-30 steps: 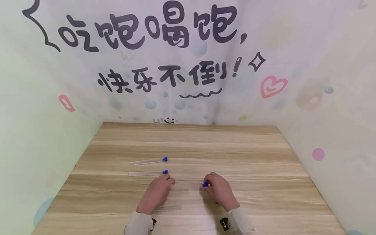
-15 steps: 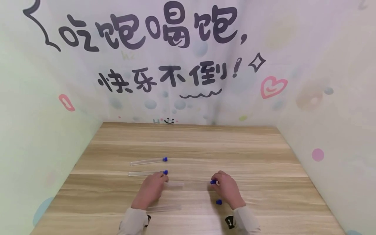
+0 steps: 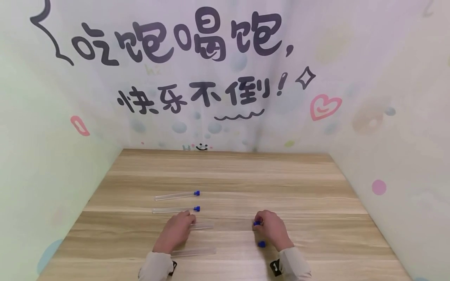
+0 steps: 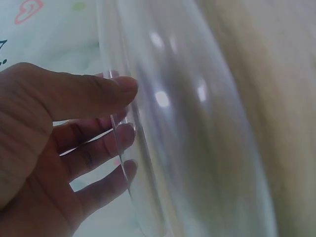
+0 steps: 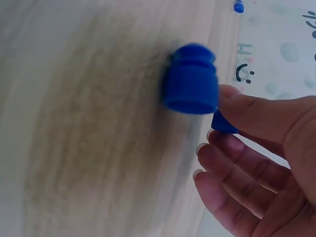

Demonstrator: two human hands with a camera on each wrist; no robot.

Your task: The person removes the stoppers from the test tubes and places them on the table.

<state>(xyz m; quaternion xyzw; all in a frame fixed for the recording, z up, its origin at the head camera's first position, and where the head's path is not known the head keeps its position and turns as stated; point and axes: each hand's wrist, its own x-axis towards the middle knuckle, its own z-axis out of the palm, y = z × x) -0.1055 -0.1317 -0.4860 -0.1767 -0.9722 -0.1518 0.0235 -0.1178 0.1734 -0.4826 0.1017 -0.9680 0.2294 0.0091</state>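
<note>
My left hand (image 3: 174, 231) pinches a clear, uncapped tube (image 3: 203, 226) between thumb and fingers, with the tube's end pointing right. Nearer to me lies a second uncapped tube (image 3: 197, 251), large in the foreground of the left wrist view. To the right, my right hand (image 3: 273, 228) pinches a small blue cap (image 5: 223, 123) between thumb and index finger; its other fingers are spread. Another blue cap (image 5: 191, 81) stands on the table beside that hand. Beyond the left hand lie two clear tubes with blue caps on, the farther one (image 3: 175, 196) and the nearer one (image 3: 168, 210).
The wood-grain table (image 3: 281, 175) carries all of these things. A pale printed backdrop (image 3: 225, 128) with dark lettering rises along its back and sides.
My left hand has moved left, with the tube in it. My right hand has moved right with its cap, and the loose cap near that wrist has come into view.
</note>
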